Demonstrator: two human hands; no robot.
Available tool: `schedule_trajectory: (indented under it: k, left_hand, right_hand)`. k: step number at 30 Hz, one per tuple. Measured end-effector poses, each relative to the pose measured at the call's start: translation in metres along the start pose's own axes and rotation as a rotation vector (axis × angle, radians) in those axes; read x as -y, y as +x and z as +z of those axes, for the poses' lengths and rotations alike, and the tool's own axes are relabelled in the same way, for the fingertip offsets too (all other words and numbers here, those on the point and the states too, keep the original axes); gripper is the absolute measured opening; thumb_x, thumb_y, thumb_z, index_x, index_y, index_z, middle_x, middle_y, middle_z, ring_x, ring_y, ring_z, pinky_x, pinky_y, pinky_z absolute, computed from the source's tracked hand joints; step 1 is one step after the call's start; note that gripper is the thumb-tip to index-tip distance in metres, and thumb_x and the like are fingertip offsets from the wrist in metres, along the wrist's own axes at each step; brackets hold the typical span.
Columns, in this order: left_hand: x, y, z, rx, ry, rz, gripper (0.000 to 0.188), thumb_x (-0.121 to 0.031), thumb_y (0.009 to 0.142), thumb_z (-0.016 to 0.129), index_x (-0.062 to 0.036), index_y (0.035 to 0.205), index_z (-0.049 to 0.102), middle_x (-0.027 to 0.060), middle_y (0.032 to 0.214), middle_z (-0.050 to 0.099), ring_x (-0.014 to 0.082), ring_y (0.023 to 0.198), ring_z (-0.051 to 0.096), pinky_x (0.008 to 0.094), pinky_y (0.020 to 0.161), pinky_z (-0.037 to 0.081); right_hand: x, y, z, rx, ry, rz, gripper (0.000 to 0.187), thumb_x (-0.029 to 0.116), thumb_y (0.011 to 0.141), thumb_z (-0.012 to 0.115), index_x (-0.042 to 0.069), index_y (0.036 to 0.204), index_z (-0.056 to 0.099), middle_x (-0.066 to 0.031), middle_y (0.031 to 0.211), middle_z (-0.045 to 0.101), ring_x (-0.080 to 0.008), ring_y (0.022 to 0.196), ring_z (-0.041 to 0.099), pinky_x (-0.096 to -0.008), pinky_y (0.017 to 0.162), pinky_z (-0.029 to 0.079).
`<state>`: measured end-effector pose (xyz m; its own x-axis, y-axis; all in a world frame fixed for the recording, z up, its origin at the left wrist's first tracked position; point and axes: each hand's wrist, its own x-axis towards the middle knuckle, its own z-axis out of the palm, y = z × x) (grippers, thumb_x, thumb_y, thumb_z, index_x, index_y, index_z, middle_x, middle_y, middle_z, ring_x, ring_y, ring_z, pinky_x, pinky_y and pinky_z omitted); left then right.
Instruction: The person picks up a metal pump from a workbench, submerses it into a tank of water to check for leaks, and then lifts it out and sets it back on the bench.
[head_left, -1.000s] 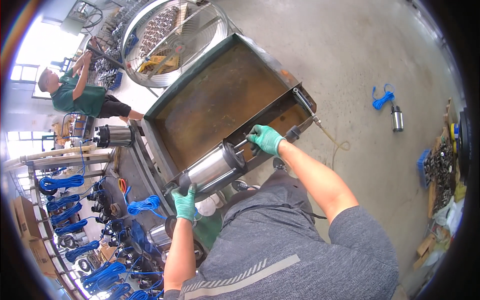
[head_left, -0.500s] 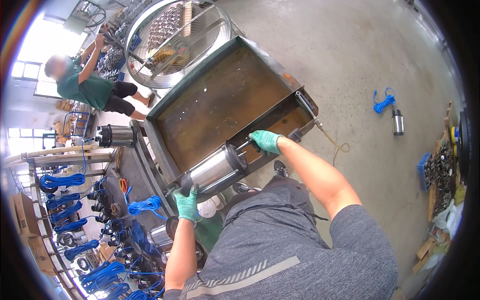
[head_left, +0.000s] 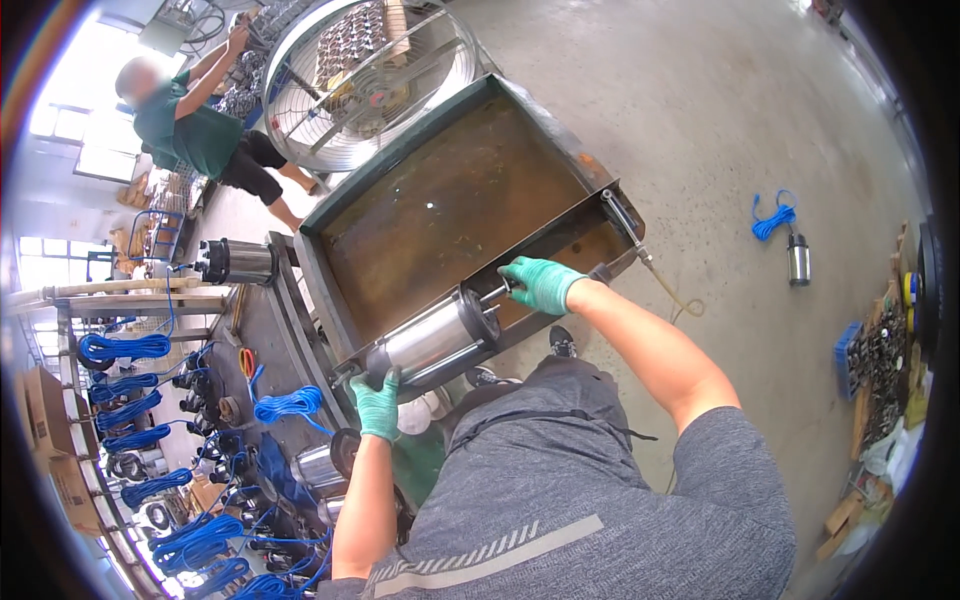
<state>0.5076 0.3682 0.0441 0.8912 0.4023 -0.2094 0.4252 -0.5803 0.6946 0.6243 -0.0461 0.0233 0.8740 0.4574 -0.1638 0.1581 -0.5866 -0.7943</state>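
A shiny steel motor cylinder (head_left: 425, 345) with dark end caps lies tilted along the near edge of a green-rimmed metal tank (head_left: 345, 188). My left hand (head_left: 377, 408), in a green glove, grips its lower left end; some of the fingers are hidden behind it. From the upper right end a thin shaft (head_left: 493, 296) sticks out. My gloved right hand (head_left: 545, 284) is closed around the far end of that shaft, at a small dark part mostly covered by the fingers. To the right of it, a small air cylinder (head_left: 625, 217) is fixed at the tank's corner.
A large round fan (head_left: 370, 85) stands behind the tank, with a co-worker (head_left: 205, 130) to its left. Another motor (head_left: 238, 262) rests at the left, near several blue cable coils (head_left: 290, 404). A steel pump (head_left: 798, 260) with blue cable lies on the floor at right.
The view has shifted slightly, so most things sit a little further right. Both hands keep their places on the motor and shaft. The co-worker's arms are a little higher.
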Motion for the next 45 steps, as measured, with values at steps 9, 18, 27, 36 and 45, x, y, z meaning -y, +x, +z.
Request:
schedule_trajectory:
  k: [9,18,27,36,45]
  left_hand:
    - [-0.018,-0.008,-0.003,0.047,-0.032,-0.062,0.073,-0.038,0.085,0.084,0.0030,0.131,0.044,0.0167,0.123,0.054,0.0262,0.112,0.051,0.0377,0.102,0.042]
    - [-0.006,-0.005,-0.001,0.006,0.024,0.037,0.064,-0.037,0.088,0.081,0.0008,0.126,0.046,0.0125,0.111,0.060,0.0203,0.098,0.055,0.0336,0.090,0.048]
    - [-0.013,-0.008,0.005,-0.032,0.016,0.024,0.063,-0.035,0.088,0.082,0.0013,0.124,0.046,0.0127,0.111,0.060,0.0203,0.098,0.056,0.0347,0.090,0.049]
    - [-0.014,-0.007,0.001,0.007,-0.008,0.040,0.071,-0.035,0.083,0.086,0.0042,0.124,0.044,0.0170,0.113,0.058,0.0257,0.102,0.055,0.0379,0.095,0.046]
    - [-0.019,-0.012,0.005,0.004,-0.070,0.019,0.070,-0.032,0.082,0.087,0.0041,0.125,0.043,0.0178,0.114,0.058,0.0253,0.103,0.056,0.0379,0.095,0.047]
  right_hand:
    - [0.013,0.025,0.010,0.190,0.545,0.736,0.061,0.052,0.102,0.049,-0.002,0.087,0.070,-0.0186,0.075,0.068,-0.0320,0.063,0.064,-0.0439,0.071,0.054]
    - [0.009,-0.006,-0.011,0.023,-0.459,-0.374,0.042,0.020,0.087,0.074,0.009,0.125,0.064,-0.0109,0.122,0.062,-0.0323,0.103,0.066,-0.0414,0.092,0.054]
    - [0.001,0.028,0.015,0.142,0.620,0.566,0.040,0.043,0.101,0.060,0.005,0.099,0.072,-0.0065,0.073,0.068,-0.0171,0.060,0.064,-0.0353,0.057,0.051]
    - [0.011,-0.006,-0.014,0.112,-0.417,-0.203,0.050,0.038,0.094,0.067,0.013,0.137,0.059,-0.0179,0.107,0.068,-0.0368,0.102,0.068,-0.0488,0.085,0.054]
    - [0.012,0.014,-0.002,0.214,-0.145,0.215,0.055,0.054,0.100,0.052,0.004,0.117,0.068,-0.0214,0.114,0.070,-0.0417,0.108,0.065,-0.0474,0.094,0.051]
